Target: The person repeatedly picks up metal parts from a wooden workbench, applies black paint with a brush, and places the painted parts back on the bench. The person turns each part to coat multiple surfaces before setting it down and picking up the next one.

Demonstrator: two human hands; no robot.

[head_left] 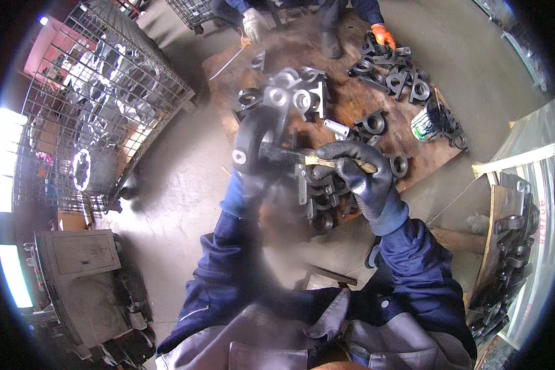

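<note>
My right hand (365, 176), in a black-coated glove, grips the wooden handle of a paintbrush (314, 159). The brush points left, its dark head against or very close to a dark metal bearing bracket (253, 139). That bracket is held up in my left hand (245, 186), whose fingers are mostly hidden behind the part; a blue glove cuff shows below. A smear in the picture blurs this area. Under my hands, several grey ring-shaped brackets (306, 102) lie on a brown board (345, 43). A paint bucket (424, 123) with black-streaked sides stands at the board's right.
Across the board a co-worker's orange-gloved hand (383, 36) touches a heap of brackets, while their white-gloved hand (254, 26) is near a thin rod (228, 63). A wire cage (105, 98) full of metal parts stands left. Stacked dark parts (510, 240) sit in a crate at right.
</note>
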